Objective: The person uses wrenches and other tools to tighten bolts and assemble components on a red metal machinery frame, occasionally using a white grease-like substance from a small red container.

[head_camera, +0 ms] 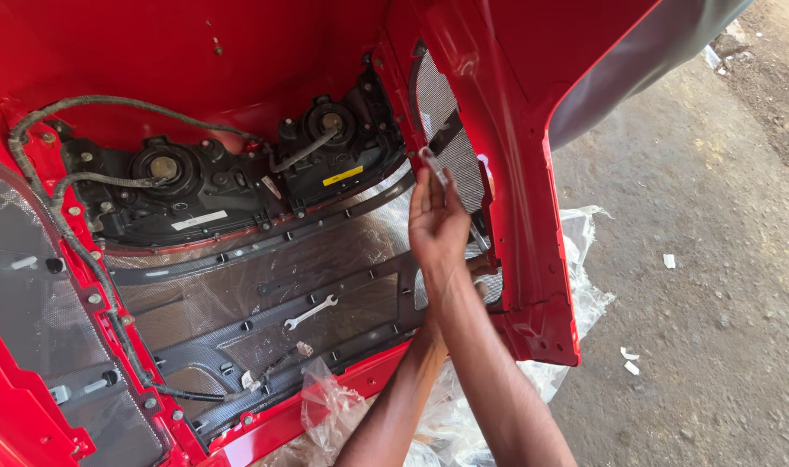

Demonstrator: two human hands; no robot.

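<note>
- Far left: grey mesh panel (31,285), finely perforated, set into the glossy red bumper shell (533,173) that lies inside-up.
- Running down beside it: corrugated black wiring loom (83,251), clipped along the shell edge.
- Upper middle: two black plastic headlamp housings (230,173), ribbed and matte, each with a round rear cap; one yellow label and one white label on them.
- Below those: black slatted grille frame (265,285) over translucent plastic film.
- Lying flat on the grille: small silver open-ended spanner (311,312), bare metal, well apart from both hands.
- Lower middle: crumpled clear plastic sheeting (343,406) under the shell.
- Right of centre: right hand (438,220) raised, palm toward the camera, fingertips pinched on a small pale clip (431,160) at the edge of the upright side mesh grille (451,130).
- Just behind it: left hand (481,264), mostly hidden by the right forearm, reaching in at the lower edge of the same mesh; cannot tell whether closed on anything.
- Far right: rough, dusty grey ground (715,259) with scattered white scraps.
</note>
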